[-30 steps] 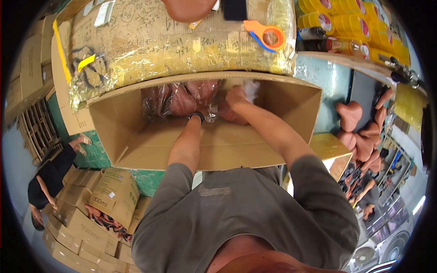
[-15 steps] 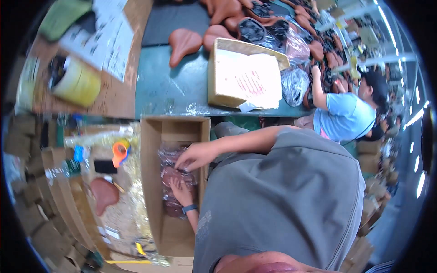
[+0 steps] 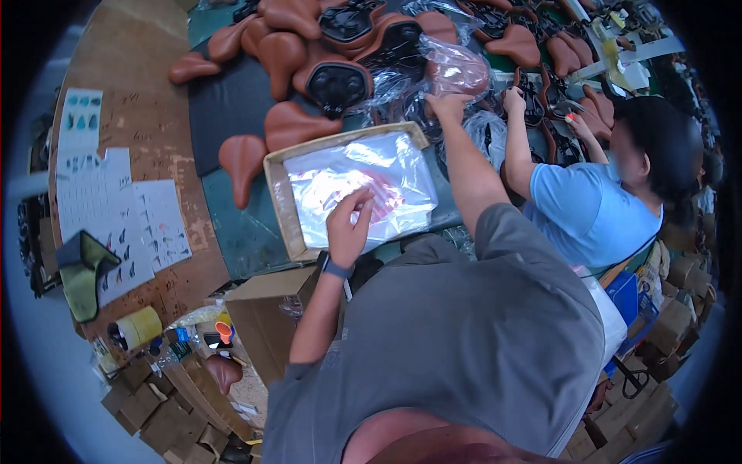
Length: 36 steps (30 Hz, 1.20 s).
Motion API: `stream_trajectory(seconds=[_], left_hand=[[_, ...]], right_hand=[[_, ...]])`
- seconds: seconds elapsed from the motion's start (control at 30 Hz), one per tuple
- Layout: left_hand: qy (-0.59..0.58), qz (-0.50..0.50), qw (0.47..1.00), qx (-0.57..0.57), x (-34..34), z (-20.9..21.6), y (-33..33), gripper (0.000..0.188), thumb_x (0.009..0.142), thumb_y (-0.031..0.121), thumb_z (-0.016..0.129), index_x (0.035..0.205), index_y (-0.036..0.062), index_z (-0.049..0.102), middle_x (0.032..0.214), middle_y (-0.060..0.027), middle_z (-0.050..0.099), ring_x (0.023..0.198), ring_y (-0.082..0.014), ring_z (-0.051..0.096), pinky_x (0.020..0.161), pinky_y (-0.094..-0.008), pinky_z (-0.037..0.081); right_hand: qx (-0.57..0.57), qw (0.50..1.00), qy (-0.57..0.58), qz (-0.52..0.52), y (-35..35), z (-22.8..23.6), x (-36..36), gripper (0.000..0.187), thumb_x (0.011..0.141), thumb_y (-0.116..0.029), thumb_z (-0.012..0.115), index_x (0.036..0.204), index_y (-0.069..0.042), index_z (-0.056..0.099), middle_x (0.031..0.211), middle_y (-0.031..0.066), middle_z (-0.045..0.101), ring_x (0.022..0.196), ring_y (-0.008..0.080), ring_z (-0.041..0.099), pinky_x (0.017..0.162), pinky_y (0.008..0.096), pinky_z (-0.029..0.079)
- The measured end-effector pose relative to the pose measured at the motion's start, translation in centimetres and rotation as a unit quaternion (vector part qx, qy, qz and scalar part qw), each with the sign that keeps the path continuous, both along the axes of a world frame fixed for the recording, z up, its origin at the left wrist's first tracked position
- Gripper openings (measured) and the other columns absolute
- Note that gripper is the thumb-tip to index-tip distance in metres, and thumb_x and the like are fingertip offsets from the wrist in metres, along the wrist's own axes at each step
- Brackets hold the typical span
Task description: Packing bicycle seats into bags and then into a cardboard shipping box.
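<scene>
My right hand (image 3: 450, 107) reaches to the far side of the table, closed at the near edge of a brown bicycle saddle (image 3: 457, 76) wrapped in a transparent plastic bag. Its fingertips are partly lost in the plastic. My left hand (image 3: 349, 224), with a dark band on the wrist, hovers at or just above a stack of transparent plastic bags (image 3: 313, 203). Its thumb stands apart from bent fingers, and nothing shows between them; whether it touches the bags I cannot tell. A shallow cardboard box (image 3: 280, 203) holds the bags.
Unwrapped brown saddles (image 3: 282, 62) pile up at the back of the green table (image 3: 251, 243). An open carton (image 3: 259, 317) stands below its near edge. At the right, a co-worker (image 3: 580, 193) in blue handles saddles. Papers (image 3: 116, 209) lie on a wooden board at the left.
Both my hands have left the bagged saddles in the carton. The right has gone up and right to a wrapped saddle on the table, the left to the box of bags. The view has turned toward the table.
</scene>
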State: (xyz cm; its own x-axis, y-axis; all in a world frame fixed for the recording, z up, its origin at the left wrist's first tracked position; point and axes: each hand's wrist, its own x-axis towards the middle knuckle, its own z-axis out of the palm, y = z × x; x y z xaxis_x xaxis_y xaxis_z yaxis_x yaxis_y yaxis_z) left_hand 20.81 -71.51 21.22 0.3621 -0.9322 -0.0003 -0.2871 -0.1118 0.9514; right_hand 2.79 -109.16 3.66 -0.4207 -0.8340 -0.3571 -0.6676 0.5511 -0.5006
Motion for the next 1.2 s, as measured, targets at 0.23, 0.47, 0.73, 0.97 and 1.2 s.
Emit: stream_trajectory(seconds=[0.23,0.47,0.73,0.97,1.2], left_hand=[[0.250,0.016,0.965,0.082,-7.6,-4.7,-22.5,0.049,0.103,0.016,0.077,0.146,-0.0014,0.061,0.124,-0.0143,0.076,0.110,-0.0187,0.073,0.096,-0.0322,0.058],[0.474,0.084,0.865,0.138,-6.8,-1.4,-27.6,0.036,0.096,0.019,0.083,0.124,0.0018,0.066,0.104,-0.0119,0.074,0.100,-0.0214,0.072,0.086,-0.0388,0.060],[0.438,0.127,0.881,0.124,-1.7,-0.8,-12.2,0.050,0.094,0.011,0.077,0.137,-0.0072,0.059,0.115,-0.0181,0.074,0.107,-0.0304,0.074,0.095,-0.0466,0.061],[0.498,0.171,0.826,0.201,-3.5,2.2,3.0,0.057,0.091,0.009,0.077,0.141,-0.0074,0.055,0.124,-0.0222,0.071,0.106,-0.0314,0.076,0.092,-0.0476,0.065],[0.472,0.231,0.846,0.090,-2.3,3.7,11.3,0.058,0.090,0.014,0.079,0.139,-0.0063,0.055,0.120,-0.0200,0.070,0.104,-0.0317,0.072,0.091,-0.0447,0.062]], right_hand=[[-0.036,0.914,-0.393,0.093,-1.6,5.0,-6.0,0.080,0.080,-0.019,0.083,0.147,0.006,0.048,0.130,0.0263,0.071,0.122,0.0362,0.071,0.105,0.0442,0.055],[-0.116,0.849,-0.445,0.260,1.7,13.2,-10.2,0.037,0.093,-0.002,0.077,0.129,-0.003,0.076,0.127,0.0103,0.075,0.119,0.0214,0.070,0.103,0.0343,0.054],[-0.017,0.983,0.073,0.166,-14.6,-7.9,-15.3,0.129,0.072,-0.016,0.096,0.169,0.005,0.013,0.145,0.0375,0.061,0.137,0.0484,0.061,0.117,0.0473,0.050],[-0.059,0.958,0.220,0.175,-10.7,-10.9,-18.5,0.082,0.073,-0.043,0.096,0.134,0.002,0.064,0.127,0.0306,0.073,0.116,0.0473,0.073,0.102,0.0524,0.058],[-0.601,0.672,0.049,0.431,12.3,20.9,1.0,0.017,0.088,-0.011,0.080,0.092,0.003,0.071,0.100,0.0264,0.070,0.087,0.0464,0.066,0.079,0.0510,0.054]])
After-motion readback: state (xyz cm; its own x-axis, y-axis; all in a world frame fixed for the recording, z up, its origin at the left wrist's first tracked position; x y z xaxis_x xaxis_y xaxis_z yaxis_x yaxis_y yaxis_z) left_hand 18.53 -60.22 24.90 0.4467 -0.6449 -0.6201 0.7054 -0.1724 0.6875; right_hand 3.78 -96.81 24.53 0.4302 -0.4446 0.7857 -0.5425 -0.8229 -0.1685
